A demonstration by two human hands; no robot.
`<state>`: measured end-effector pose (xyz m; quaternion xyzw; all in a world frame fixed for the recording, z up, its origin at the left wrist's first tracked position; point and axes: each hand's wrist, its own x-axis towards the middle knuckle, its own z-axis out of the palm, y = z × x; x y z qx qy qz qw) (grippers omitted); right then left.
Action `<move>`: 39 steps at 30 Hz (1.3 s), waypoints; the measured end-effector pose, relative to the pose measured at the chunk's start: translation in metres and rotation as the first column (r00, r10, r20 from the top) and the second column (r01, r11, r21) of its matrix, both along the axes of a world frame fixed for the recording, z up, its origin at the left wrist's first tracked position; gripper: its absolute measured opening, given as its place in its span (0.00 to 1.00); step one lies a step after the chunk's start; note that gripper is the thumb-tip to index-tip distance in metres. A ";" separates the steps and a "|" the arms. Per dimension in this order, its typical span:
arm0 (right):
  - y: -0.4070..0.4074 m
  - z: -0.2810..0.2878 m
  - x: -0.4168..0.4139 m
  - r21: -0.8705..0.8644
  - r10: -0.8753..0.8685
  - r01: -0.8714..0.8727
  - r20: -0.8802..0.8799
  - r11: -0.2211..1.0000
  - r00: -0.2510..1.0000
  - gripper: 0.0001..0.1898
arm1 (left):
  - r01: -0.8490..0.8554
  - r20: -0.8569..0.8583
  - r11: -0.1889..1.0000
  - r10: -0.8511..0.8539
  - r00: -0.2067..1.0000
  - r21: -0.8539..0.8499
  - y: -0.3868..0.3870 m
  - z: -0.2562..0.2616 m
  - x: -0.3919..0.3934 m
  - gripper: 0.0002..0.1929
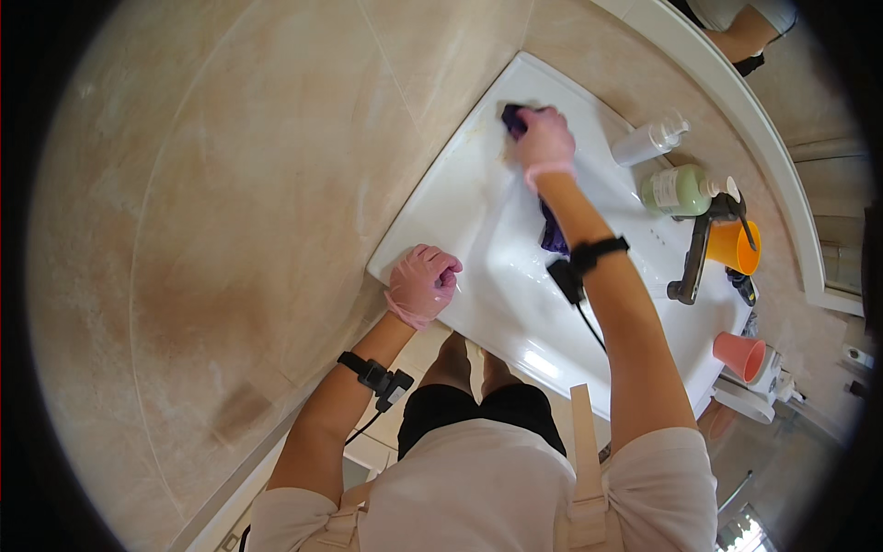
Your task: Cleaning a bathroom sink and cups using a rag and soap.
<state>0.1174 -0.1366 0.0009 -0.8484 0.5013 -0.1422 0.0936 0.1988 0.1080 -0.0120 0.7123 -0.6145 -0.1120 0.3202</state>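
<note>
My right hand (548, 141), in a pink disposable glove, grips a dark purple cloth (513, 121) against the left back corner of a white washbasin (441, 200). Faint yellowish marks show on the basin's ledge beside that hand. Another dark purple cloth (553, 231) lies in the bowl, partly hidden by my right forearm. My left hand (424, 284), gloved in pink too, rests with curled fingers at the basin's front left edge; nothing can be seen in it.
Along the back ledge stand a clear pump bottle (645, 143), a green soap dispenser (676, 190), a dark faucet (697, 259) and an orange cup (735, 245). A pink cup (739, 356) is at the right end. A tiled wall (276, 172) borders the left side; a framed mirror (779, 138) is behind.
</note>
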 end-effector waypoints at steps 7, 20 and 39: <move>0.065 -0.011 -0.002 0.168 0.138 -0.141 0.028 0.976 0.990 0.13 | -0.023 -0.004 1.000 0.023 1.000 -0.006 0.007 0.000 0.002 0.08; 0.047 -0.018 -0.001 0.188 0.215 -0.234 0.117 0.954 0.970 0.15 | -0.048 -0.022 0.999 0.048 0.999 0.003 0.011 0.000 0.003 0.09; -0.012 -0.009 0.011 0.105 -0.039 0.044 -0.044 0.994 0.998 0.14 | -0.027 -0.066 0.997 0.023 0.998 -0.074 0.002 -0.001 0.004 0.08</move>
